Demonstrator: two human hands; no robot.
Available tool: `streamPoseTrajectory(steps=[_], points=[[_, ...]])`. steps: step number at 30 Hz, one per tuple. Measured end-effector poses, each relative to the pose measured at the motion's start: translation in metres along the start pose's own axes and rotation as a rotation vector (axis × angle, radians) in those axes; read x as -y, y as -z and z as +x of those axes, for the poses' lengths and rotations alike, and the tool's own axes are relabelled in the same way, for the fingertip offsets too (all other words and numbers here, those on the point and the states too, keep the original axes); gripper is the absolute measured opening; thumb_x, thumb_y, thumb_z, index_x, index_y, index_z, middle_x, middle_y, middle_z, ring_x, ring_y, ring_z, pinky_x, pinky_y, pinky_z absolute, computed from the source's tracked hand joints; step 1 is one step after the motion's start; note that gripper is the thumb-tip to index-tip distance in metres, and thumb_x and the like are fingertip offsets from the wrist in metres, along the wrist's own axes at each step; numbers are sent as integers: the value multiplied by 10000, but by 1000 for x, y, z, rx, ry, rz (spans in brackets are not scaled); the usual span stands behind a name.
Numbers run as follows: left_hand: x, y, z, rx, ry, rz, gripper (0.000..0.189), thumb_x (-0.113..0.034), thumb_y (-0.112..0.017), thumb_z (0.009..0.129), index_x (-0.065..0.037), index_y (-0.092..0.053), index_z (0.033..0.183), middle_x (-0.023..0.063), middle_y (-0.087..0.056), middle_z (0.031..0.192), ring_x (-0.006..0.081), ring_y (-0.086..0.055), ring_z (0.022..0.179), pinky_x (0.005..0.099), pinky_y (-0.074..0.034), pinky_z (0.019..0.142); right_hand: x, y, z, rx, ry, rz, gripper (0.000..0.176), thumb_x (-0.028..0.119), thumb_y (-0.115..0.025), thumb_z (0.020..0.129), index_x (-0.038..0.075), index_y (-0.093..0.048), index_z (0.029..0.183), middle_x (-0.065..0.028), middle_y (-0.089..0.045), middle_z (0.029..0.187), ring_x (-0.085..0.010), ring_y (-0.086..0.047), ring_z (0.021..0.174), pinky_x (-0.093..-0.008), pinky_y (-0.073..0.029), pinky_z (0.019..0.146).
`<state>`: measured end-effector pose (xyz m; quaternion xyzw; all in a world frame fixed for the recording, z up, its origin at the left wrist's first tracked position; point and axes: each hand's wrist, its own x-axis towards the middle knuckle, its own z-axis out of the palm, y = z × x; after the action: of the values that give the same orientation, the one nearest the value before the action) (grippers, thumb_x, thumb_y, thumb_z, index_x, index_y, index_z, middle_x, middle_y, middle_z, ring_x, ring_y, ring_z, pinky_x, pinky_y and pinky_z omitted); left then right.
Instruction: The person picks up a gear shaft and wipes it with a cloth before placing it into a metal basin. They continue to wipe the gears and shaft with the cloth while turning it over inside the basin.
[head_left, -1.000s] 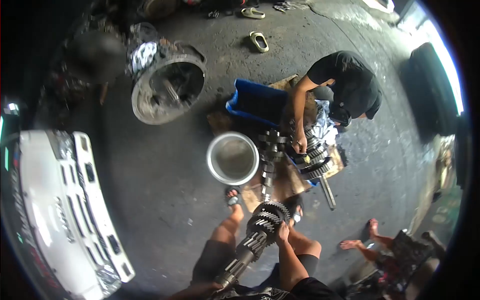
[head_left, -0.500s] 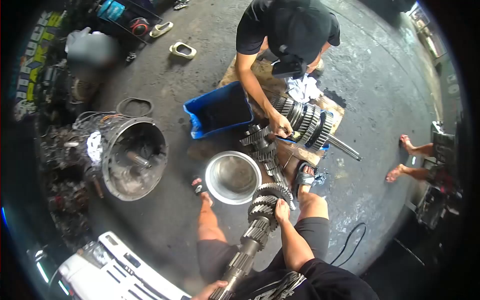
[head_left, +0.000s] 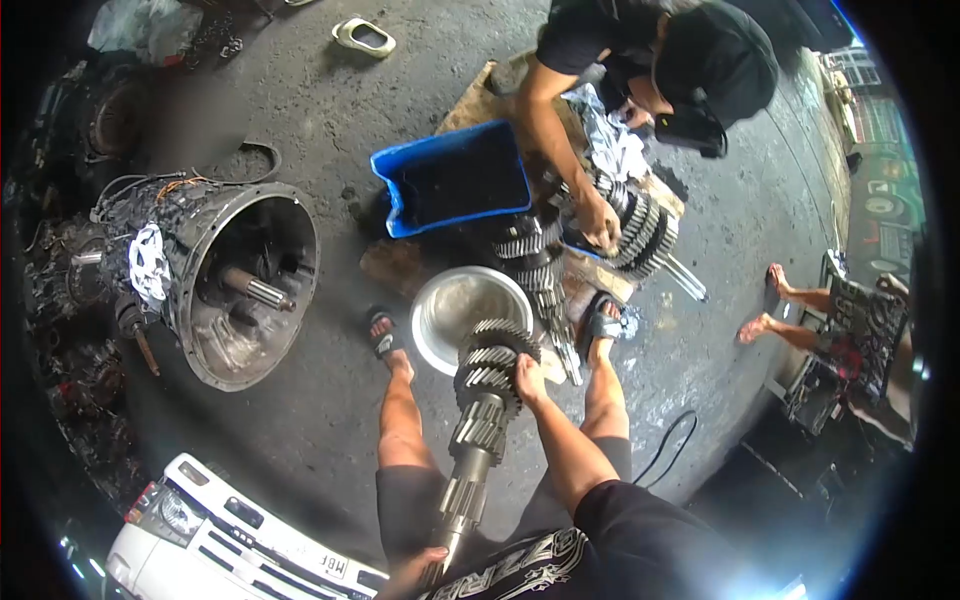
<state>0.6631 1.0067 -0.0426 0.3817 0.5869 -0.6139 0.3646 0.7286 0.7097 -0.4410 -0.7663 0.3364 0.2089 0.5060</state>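
Note:
A long gear shaft [head_left: 465,440] slants across my lap, its wide toothed gears at the far end over the rim of a metal basin [head_left: 440,310]. My right hand [head_left: 530,382] grips the side of those gears. My left hand [head_left: 418,570] is wrapped around the near end of the shaft, partly cut off by the frame. Beyond the basin, another geared shaft [head_left: 545,285] lies on the floor between my feet and the co-worker. The co-worker's hand [head_left: 598,225] touches a larger gear assembly [head_left: 640,235] on a wooden board.
A blue cut-open container [head_left: 455,215] stands behind the basin. A bell-shaped gearbox housing [head_left: 250,290] lies at left, and a white vehicle front [head_left: 240,545] fills the lower left. White cloth [head_left: 615,145] lies beside the co-worker. Another person's legs [head_left: 800,315] show at right.
The gear shaft's far end has swung left and now overlaps the basin, with both my hands still on it. My view has shifted, and the co-worker's head is farther right.

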Motion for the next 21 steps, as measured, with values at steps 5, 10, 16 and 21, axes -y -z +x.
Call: streamPoseTrajectory(steps=[5, 10, 16, 21], points=[[-38, -15, 24, 1, -76, -84, 380, -382, -623, 914, -46, -618, 1091, 108, -652, 958, 213, -642, 810, 354, -524, 763, 8, -36, 38, 27, -4, -42, 418, 291, -357, 1063, -34, -582, 928, -278, -614, 846, -410, -618, 823, -450, -472, 784], [-75, -10, 50, 61, -89, -143, 392, -382, -620, 911, -42, -609, 1106, 115, -652, 956, 223, -643, 807, 363, -527, 759, 8, -59, 76, 78, -34, -126, 442, 313, -359, 1053, -39, -610, 963, -332, -637, 975, -524, -585, 1015, -527, -464, 858], [-108, -9, 74, 167, -67, -222, 408, -383, -616, 907, -38, -597, 1124, 124, -651, 953, 235, -644, 803, 372, -530, 756, 8, -80, 119, 105, -85, -247, 466, 354, -387, 1042, -38, -637, 1017, -344, -643, 1000, -526, -591, 1035, -546, -486, 883], [-121, -18, 90, 260, -24, -309, 421, -384, -613, 905, -35, -588, 1140, 131, -651, 951, 244, -644, 800, 381, -532, 752, -3, -91, 141, 118, -42, -285, 493, 368, -369, 1042, -38, -648, 1010, -356, -640, 993, -520, -604, 1034, -542, -491, 888]])
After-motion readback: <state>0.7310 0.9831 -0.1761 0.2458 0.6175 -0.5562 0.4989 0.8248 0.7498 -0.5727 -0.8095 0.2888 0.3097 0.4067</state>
